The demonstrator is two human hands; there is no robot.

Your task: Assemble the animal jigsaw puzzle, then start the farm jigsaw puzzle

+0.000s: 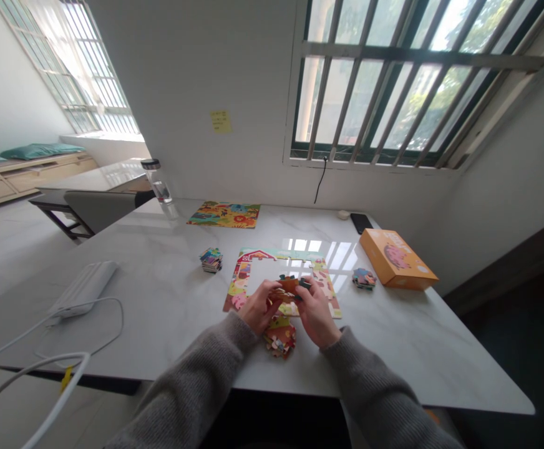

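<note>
Both my hands meet over the near side of a partly assembled jigsaw puzzle (pixel 256 254), whose border shows a red barn and whose middle is bare table. My left hand (pixel 259 307) is closed on a small stack of puzzle pieces (pixel 287 288). On the other side of that stack, my right hand (pixel 316 310) pinches a dark puzzle piece (pixel 304 284) at its edge. Just below my hands lies a pile of loose puzzle pieces (pixel 281 340) with red and green print. Fingers partly hide the held pieces.
Stacks of puzzle pieces stand left (pixel 211 260) and right (pixel 364 279). An orange box (pixel 396 259) and black phone (pixel 360 223) sit at right. A colourful picture sheet (pixel 225 214) and glass bottle (pixel 158 181) are at the back. A white power strip (pixel 85 290) with cables lies left.
</note>
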